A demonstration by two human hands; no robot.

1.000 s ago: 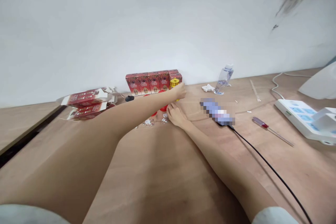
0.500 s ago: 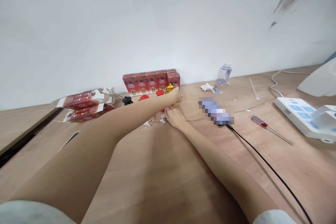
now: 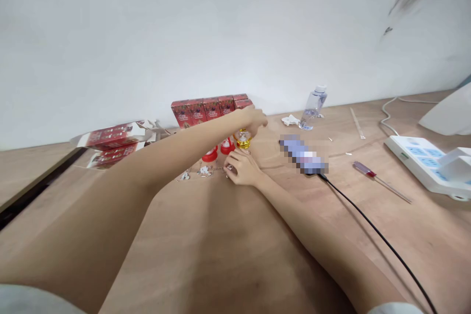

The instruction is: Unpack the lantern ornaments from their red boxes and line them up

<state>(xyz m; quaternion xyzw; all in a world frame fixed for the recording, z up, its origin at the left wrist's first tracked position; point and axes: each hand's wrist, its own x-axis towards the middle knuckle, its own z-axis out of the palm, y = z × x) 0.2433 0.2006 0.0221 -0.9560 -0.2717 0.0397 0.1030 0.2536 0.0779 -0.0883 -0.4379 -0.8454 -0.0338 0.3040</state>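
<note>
A small gold lantern (image 3: 243,143) with a clear middle stands on the table. My left hand (image 3: 253,120) reaches across and is closed around its upper part, hiding the top. Beside it stand two red lanterns, a nearer one (image 3: 209,155) and another (image 3: 227,146), partly covered by my left forearm. My right hand (image 3: 243,169) rests on the table in front of the gold lantern, fingers curled over a small white printed cutout (image 3: 230,169). Similar white cutouts (image 3: 204,171) lie to its left.
Red printed boxes (image 3: 211,110) stand in a row against the wall. Opened red cartons (image 3: 114,137) lie at left. To the right are a clear bottle (image 3: 312,108), a phone (image 3: 303,155) with a black cable, a screwdriver (image 3: 380,181) and a white power strip (image 3: 423,162).
My left hand has risen and moved over the gold lantern's top. My right hand has drawn back from the lanterns toward me, onto the cutouts. More of the red lanterns' bases shows.
</note>
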